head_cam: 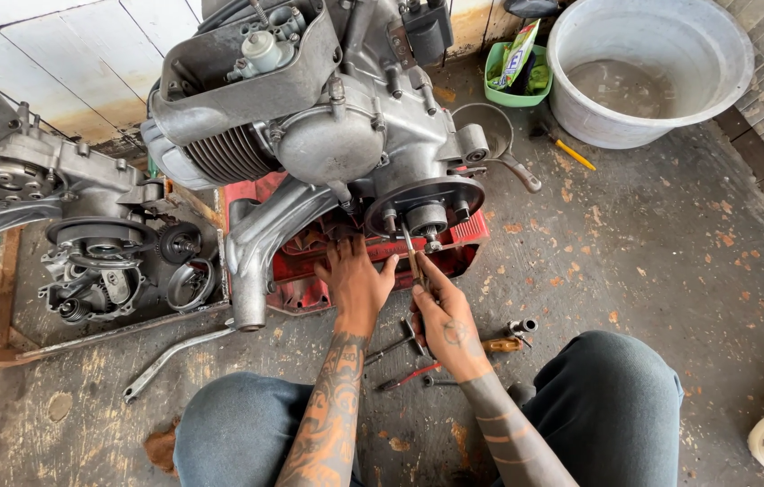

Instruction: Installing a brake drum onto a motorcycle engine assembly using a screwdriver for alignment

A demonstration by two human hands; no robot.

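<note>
A grey scooter engine rests on a red crate in front of my knees. Its dark round hub plate with studs faces me. My left hand lies flat with spread fingers on the crate just below the engine case. My right hand grips pliers whose jaws reach up to the hub's centre, beside a stud.
Loose tools lie on the concrete between my knees: red-handled pliers, a small hammer, a socket. A second stripped engine sits at left. A large grey basin, a green tub and a funnel stand behind.
</note>
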